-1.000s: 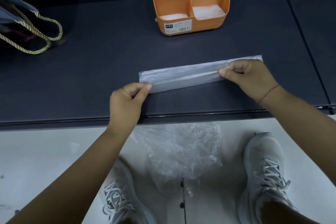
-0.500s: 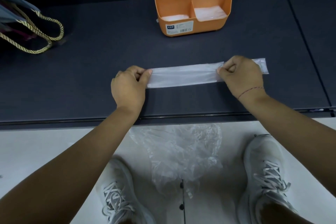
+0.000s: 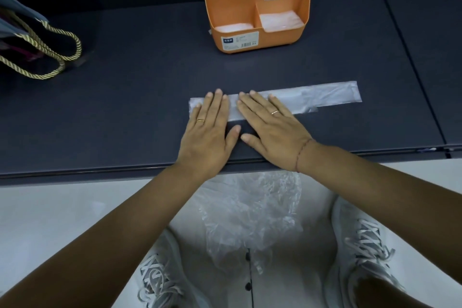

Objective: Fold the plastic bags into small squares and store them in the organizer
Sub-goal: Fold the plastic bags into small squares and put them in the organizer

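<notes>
Head view: left hand (image 3: pixel 207 140), right hand (image 3: pixel 272 132) press plastic strip (image 3: pixel 325 96) flat, fingers (image 3: pixel 216 107) straight. Film likely limp, slippery: pinch end right of fingers.

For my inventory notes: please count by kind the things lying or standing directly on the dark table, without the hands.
Folded plastic strip: 1
Orange organizer: 1
Bag with rope handles: 1
Total: 3

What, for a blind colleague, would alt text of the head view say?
Left hand and right hand press flat on one end of a plastic bag folded into a long strip on a dark table. An orange organizer holding folded bags stands behind.
</notes>
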A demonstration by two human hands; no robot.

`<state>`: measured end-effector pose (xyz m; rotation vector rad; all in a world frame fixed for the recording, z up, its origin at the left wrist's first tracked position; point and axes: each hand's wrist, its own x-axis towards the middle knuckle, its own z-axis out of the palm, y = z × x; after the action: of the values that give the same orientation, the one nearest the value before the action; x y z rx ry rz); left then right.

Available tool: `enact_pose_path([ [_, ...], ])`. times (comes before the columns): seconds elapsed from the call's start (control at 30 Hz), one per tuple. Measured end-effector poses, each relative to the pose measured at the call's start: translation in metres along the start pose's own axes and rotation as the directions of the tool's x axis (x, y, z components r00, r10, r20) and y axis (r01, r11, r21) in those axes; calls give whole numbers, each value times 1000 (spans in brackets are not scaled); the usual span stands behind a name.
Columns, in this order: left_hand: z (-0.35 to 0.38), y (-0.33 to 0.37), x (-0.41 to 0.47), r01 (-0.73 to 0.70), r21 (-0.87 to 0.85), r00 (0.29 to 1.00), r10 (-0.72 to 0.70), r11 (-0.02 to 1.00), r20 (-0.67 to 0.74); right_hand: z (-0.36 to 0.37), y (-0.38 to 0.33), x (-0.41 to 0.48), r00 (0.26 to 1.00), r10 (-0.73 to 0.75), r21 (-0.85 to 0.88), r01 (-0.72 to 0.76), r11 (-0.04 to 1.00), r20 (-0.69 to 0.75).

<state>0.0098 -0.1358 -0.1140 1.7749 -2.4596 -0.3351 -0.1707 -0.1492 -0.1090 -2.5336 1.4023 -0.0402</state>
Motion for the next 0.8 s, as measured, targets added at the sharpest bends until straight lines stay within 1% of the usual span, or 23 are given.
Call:
enact_pose_path([
  [0.07,4,-8,-4,26,54,1000,-27,998,4,2,9,-7,998,50,-77,-47,996,40],
  [0.23,1,-8,-14,108,101,994,-108,989,1,-3,37,-34,980,201,-112,-198,974,15],
  [0.37,1,-12,-20,146,126,989,-148,981,13,-8,60,-51,950,311,-88,-311,946,-12],
  [0.47,2,-14,-22,145,125,989,-146,981,-6,-12,79,-61,909,415,-61,-417,907,-40],
  [0.53,3,-15,-23,145,124,989,-144,982,-14,-14,93,-69,869,487,-16,-490,872,-85],
  [0.6,5,-15,-23,140,126,990,-138,982,-29,-15,107,-75,819,555,69,-551,832,-147],
  [0.67,6,-16,-23,140,126,990,-136,982,-38,-19,116,-77,757,618,183,-590,786,-214],
  [0.73,6,-16,-23,140,126,990,-136,982,-36,-25,122,-74,679,678,262,-626,735,-281],
  [0.8,6,-17,-23,141,126,990,-137,982,-37,-31,125,-66,612,738,323,-663,675,-285],
])
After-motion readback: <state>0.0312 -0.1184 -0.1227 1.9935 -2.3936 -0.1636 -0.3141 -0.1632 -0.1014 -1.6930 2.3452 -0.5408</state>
